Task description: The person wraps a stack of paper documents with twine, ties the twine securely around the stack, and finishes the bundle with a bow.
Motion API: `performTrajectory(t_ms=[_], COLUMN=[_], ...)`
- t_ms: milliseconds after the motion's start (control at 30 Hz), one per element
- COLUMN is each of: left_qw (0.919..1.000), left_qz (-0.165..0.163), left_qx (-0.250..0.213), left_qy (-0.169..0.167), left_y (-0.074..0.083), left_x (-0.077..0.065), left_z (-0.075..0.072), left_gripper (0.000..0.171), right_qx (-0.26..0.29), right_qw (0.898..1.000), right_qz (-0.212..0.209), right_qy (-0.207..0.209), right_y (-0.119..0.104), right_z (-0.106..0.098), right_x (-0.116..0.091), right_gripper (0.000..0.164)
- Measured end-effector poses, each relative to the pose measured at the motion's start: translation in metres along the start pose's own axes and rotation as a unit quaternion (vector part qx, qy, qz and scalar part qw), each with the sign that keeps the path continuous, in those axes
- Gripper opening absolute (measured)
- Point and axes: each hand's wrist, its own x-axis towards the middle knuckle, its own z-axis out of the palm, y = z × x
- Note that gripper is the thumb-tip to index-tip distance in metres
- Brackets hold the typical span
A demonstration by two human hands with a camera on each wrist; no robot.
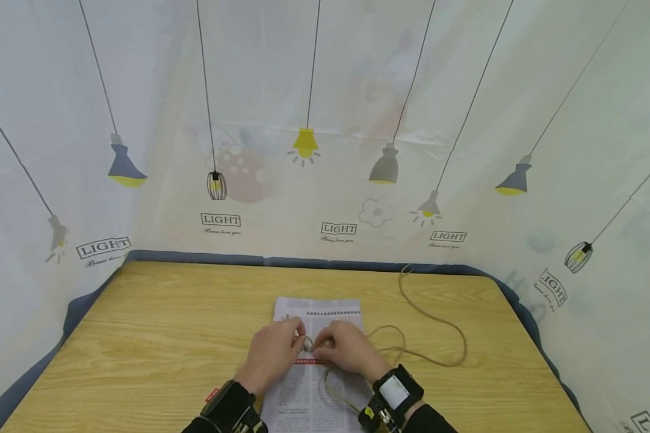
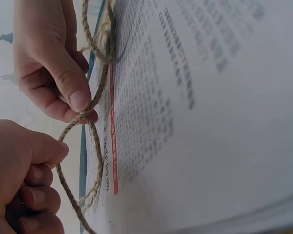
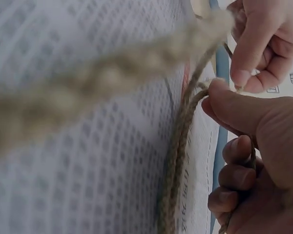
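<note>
Tan twisted-fibre cord (image 3: pixel 102 80): looped over white printed newspaper (image 1: pixel 303 394) on pale wood-grain surface (image 1: pixel 168 337) | left hand (image 1: pixel 273 352): pinching loop's side | right hand (image 1: pixel 352 349): pinching cord's crossing | step, apparently: shaping loop | next move: probably calls for steady hold at crossing

From where I stood, toward the tabletop's (image 1: pixel 141 361) near edge: left sleeve (image 1: pixel 199 426) and right sleeve (image 1: pixel 429 420) were black. Left wrist unit (image 1: pixel 229 404): black, bore a small red patch (image 1: pixel 212 394). Right wrist unit (image 1: pixel 411 380): black, carried a white rectangular panel (image 1: pixel 394 392) and a yellow mark (image 1: pixel 369 412). Left hand (image 1: pixel 273 352), right hand (image 1: pixel 349 349) were bare.
</note>
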Motion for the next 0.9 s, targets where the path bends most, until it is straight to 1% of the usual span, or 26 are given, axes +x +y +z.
performTrajectory(t_ms=[100,233,400,500,600,700,767,833,900], left_qw=[1.0,0.9998,0.9981,0.9971,0.9971,0.9967,0.9962,0.9956,0.9954], left_qz=[-0.003,-0.002,0.007,0.006,0.009,0.014,0.018,0.018,0.017], left_qx=[-0.002,-0.01,-0.029,-0.023,-0.011,-0.01,-0.017,-0.026,-0.029], left_qy=[-0.006,-0.016,-0.054,-0.072,-0.075,-0.079,-0.083,-0.088,-0.089], left_y=[0.001,0.001,0.004,0.005,0.005,0.003,0.003,0.002,0.002], left_x=[0.0,-0.001,-0.004,-0.004,-0.005,-0.004,-0.005,-0.005,-0.005], left_z=[0.0,0.0,-0.001,-0.001,0.001,0.004,0.005,0.005,0.005], left_gripper=[0.01,0.012,0.01,0.007,0.008,0.01,0.011,0.01,0.009], right_qx=[-0.012,-0.015,0.006,0.02,0.025,0.019,-0.007,-0.031,-0.054], right_qw=[1.0,1.0,1.0,1.0,1.0,1.0,1.0,0.999,0.997], right_qz=[-0.003,-0.007,-0.009,-0.005,-0.001,-0.002,-0.009,-0.014,-0.012], right_qy=[-0.003,-0.009,-0.01,-0.014,-0.016,-0.016,-0.004,0.019,0.055], right_y=[-0.002,-0.002,-0.002,0.0,0.002,0.002,0.001,-0.001,-0.002], right_z=[0.003,0.005,0.003,0.004,0.005,0.005,0.004,0.001,-0.005], right_x=[0.002,0.003,0.002,0.001,0.001,0.001,0.0,-0.003,-0.007], right_gripper=[0.007,0.007,0.009,0.01,0.009,0.009,0.01,0.011,0.012])
